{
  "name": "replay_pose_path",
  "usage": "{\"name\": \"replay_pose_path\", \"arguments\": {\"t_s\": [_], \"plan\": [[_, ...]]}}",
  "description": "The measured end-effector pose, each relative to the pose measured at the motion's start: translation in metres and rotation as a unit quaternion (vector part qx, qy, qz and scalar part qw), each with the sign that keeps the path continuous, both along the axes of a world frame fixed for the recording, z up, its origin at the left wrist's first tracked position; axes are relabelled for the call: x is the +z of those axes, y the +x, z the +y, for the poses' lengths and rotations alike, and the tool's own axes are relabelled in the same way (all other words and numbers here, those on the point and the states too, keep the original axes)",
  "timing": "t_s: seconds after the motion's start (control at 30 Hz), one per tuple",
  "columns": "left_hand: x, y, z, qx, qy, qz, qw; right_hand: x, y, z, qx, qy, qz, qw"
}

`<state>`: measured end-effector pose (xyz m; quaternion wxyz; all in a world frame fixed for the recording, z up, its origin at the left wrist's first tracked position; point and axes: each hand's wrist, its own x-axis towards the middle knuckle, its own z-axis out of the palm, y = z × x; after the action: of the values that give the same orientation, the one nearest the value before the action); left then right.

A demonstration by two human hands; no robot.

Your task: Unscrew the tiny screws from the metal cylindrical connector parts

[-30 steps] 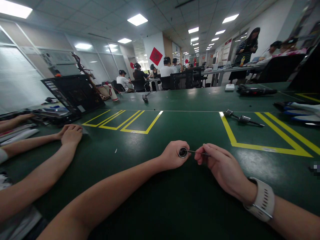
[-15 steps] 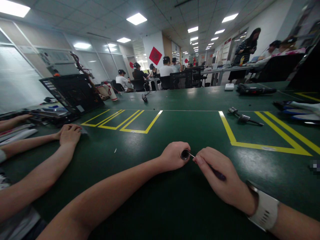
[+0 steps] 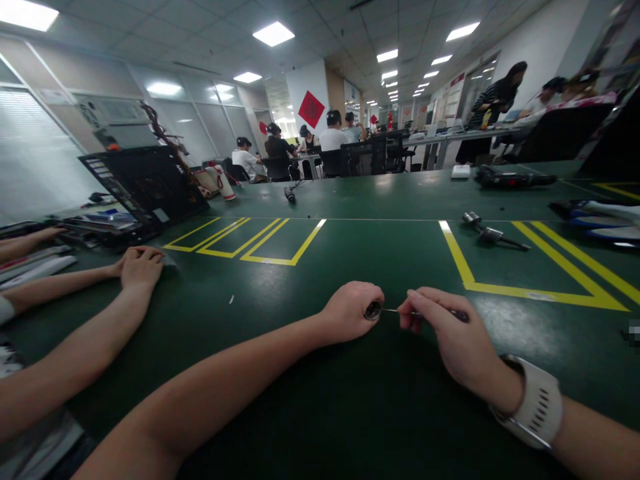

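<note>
My left hand (image 3: 350, 311) is wrapped round a small dark cylinder (image 3: 373, 310) with a metal rim. Its round open end faces my right hand; the rest is hidden in the fist. In my right hand (image 3: 445, 327) the fingers pinch a screwdriver (image 3: 457, 315) with a dark handle and a thin metal shaft. The shaft points left, its tip at the rim of the cylinder; whether it reaches inside I cannot tell. Both hands are just above the green table (image 3: 320, 413).
Two metal cylindrical parts (image 3: 491, 235), one with a rod, lie inside yellow tape (image 3: 540, 293) at right. Behind them are a black tool (image 3: 515, 178) and a white case (image 3: 461, 172). A co-worker's hands (image 3: 141, 267) rest at left, near a black panel (image 3: 150, 187).
My right hand has turned and shifted slightly right, bringing the screwdriver from a slant to nearly level. My left hand keeps its hold on the cylinder.
</note>
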<state>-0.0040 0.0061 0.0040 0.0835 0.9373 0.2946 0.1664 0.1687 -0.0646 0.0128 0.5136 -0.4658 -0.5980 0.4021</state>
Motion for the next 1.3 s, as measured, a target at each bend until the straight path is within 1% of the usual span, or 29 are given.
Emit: {"name": "replay_pose_path", "arguments": {"t_s": [0.1, 0.17, 0.2, 0.27, 0.33, 0.47, 0.57, 0.73, 0.83, 0.9, 1.0, 1.13, 1.3], "plan": [[-0.001, 0.001, 0.000, 0.007, 0.009, 0.010, 1.000, 0.003, -0.002, -0.007, -0.002, 0.105, -0.091, 0.990], [-0.001, 0.002, -0.001, 0.007, 0.022, 0.020, 1.000, 0.005, -0.004, -0.011, 0.010, 0.184, -0.168, 0.969], [-0.002, 0.002, -0.001, 0.005, 0.030, 0.025, 0.999, 0.006, -0.005, -0.012, 0.019, 0.211, -0.201, 0.956], [-0.002, 0.002, -0.001, -0.001, 0.040, 0.033, 0.999, 0.008, -0.007, -0.012, 0.025, 0.225, -0.241, 0.944], [-0.002, 0.002, -0.001, -0.006, 0.042, 0.034, 0.999, 0.008, -0.007, -0.009, 0.012, 0.191, -0.227, 0.955], [0.001, 0.001, -0.003, -0.004, 0.028, 0.033, 0.999, 0.009, -0.003, -0.003, -0.015, 0.084, -0.125, 0.988], [0.003, 0.001, -0.004, 0.001, 0.023, 0.042, 0.999, 0.009, -0.001, -0.002, -0.017, 0.042, -0.069, 0.997], [0.003, 0.001, -0.004, 0.005, 0.021, 0.032, 0.999, -0.002, 0.001, 0.002, -0.011, -0.009, 0.010, 1.000], [0.003, 0.001, -0.004, 0.003, 0.017, 0.025, 1.000, -0.009, 0.003, 0.005, 0.002, -0.040, 0.082, 0.996], [0.004, 0.001, -0.004, 0.001, 0.019, 0.030, 0.999, -0.011, 0.004, 0.008, 0.007, -0.058, 0.113, 0.992], [0.005, 0.001, -0.004, 0.000, 0.020, 0.047, 0.999, -0.010, 0.005, 0.009, 0.002, -0.076, 0.129, 0.989], [0.004, 0.001, -0.005, -0.007, 0.026, 0.049, 0.998, -0.007, 0.005, 0.011, -0.020, -0.081, 0.135, 0.987], [0.008, 0.004, -0.009, -0.012, 0.066, 0.097, 0.993, -0.007, 0.006, 0.013, -0.057, -0.087, 0.146, 0.984]]}}
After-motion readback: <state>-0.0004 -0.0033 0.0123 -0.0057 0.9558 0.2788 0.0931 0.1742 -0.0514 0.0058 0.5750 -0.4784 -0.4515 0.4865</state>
